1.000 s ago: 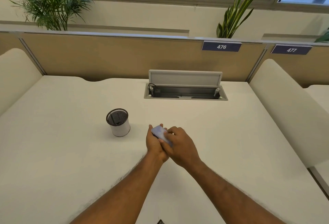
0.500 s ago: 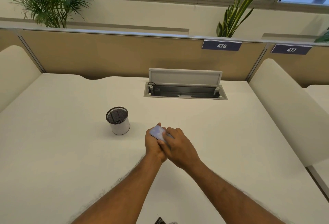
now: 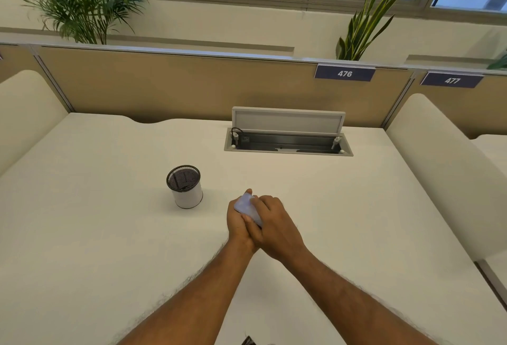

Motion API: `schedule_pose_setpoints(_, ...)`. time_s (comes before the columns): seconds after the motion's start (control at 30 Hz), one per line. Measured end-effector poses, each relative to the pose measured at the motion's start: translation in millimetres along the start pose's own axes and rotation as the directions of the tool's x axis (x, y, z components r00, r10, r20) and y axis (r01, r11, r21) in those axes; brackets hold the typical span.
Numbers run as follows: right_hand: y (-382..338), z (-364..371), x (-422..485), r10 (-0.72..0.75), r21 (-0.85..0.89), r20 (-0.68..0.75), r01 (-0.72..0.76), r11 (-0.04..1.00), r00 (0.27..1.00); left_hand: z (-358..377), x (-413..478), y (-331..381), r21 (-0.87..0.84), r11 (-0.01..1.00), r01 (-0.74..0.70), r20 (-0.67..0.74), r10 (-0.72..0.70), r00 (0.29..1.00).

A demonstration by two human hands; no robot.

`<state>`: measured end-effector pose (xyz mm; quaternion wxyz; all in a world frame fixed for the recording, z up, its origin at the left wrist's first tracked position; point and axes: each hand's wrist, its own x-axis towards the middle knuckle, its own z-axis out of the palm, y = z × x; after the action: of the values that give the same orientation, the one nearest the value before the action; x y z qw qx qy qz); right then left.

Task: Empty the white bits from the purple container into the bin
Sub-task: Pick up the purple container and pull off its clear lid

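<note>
A small pale purple container (image 3: 246, 205) is clasped between both hands just above the white desk, right of centre. My left hand (image 3: 238, 226) cups it from the left and underneath. My right hand (image 3: 275, 225) lies over its top and right side, fingers wrapped across it. Only the container's upper left face shows; its opening and any white bits are hidden. The bin (image 3: 185, 186), a small white cylinder with a black mesh rim, stands upright on the desk to the left of my hands, a short gap away.
An open cable hatch (image 3: 288, 136) with a raised lid sits in the desk behind my hands. Padded cream dividers (image 3: 444, 169) flank the desk on both sides, with a tan partition at the back. A small dark object (image 3: 249, 341) peeks in at the bottom edge.
Both hands have stayed clasped on the container and shifted very slightly left and away from me. The bin has not moved.
</note>
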<state>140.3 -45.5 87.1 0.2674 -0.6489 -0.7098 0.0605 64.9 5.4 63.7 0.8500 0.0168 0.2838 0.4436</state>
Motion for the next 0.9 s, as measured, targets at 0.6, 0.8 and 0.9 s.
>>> schedule_pose_setpoints(0.6,-14,-6,13,-0.081,-0.216,0.129,0.108,0.970,0.988,7,-1,3,-0.007,0.989,-0.146,0.004,0.146,0.989)
schedule_pose_setpoints(0.8,-15,-3,15,-0.058,-0.199,0.144,0.086,0.976,0.988,7,-4,6,0.033,0.987,-0.157,-0.057,0.159,0.986)
schedule_pose_setpoints(0.9,-11,-1,15,-0.053,-0.169,0.172,0.082,0.982,0.984,9,-8,7,0.036,0.986,-0.163,-0.042,0.165,0.985)
